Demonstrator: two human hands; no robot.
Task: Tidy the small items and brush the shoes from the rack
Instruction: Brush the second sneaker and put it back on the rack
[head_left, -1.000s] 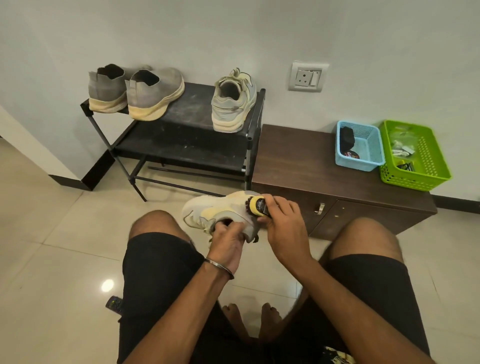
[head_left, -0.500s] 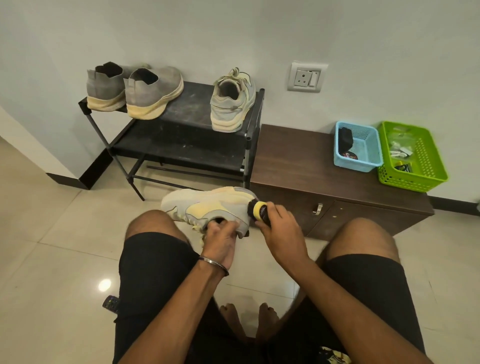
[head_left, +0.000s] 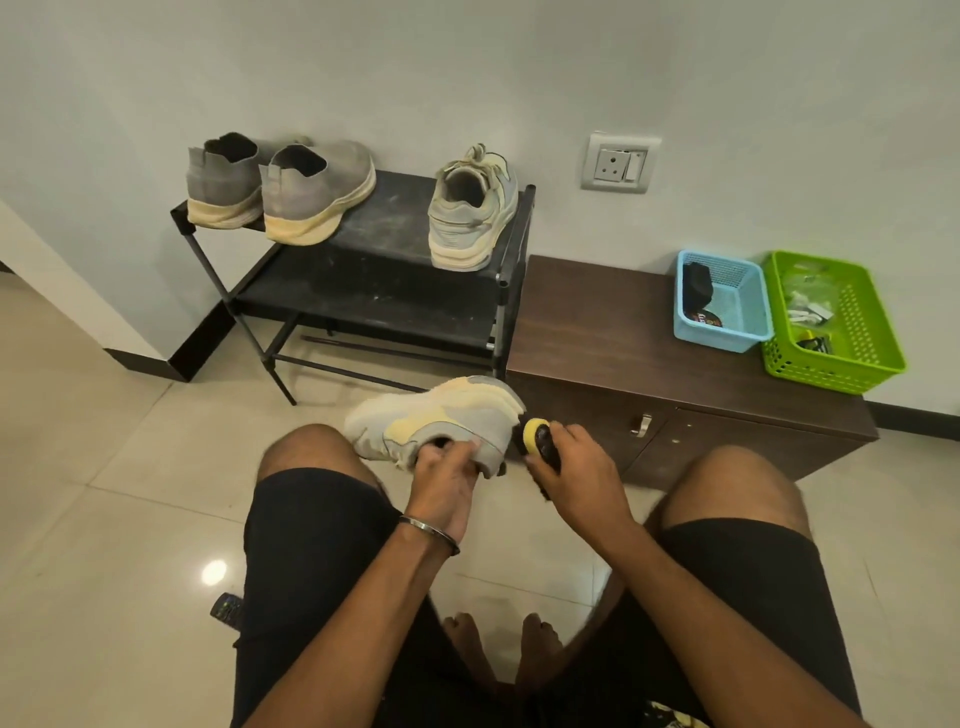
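A pale tiled floor fills the lower part of the head view, meeting a light wall with a switch plate on it. Against that wall stands a black shoe rack, and just beside it on the right sits a low dark-brown wooden cabinet with a metal door handle. The person sits facing both, bare knees apart in black shorts, bare feet on the floor between them.

On the rack's top shelf a pair of grey slip-on shoes stands at the left with heels toward the camera, and a single pale lace-up sneaker stands at the right end, heel also toward the camera. On the cabinet's top, near the wall, a green basket holding small packets touches a smaller blue basket that holds a dark item.

The matching pale sneaker is held in the air above the knees, in front of the rack, lying on its side with its toe to the left. The left hand, a metal bangle at its wrist, grips it with fingers curled into the opening. The right hand has its fingers wrapped around a black shoe brush with a yellow end, which touches the heel of the held sneaker.

A small dark gadget lies on the floor by the left thigh.
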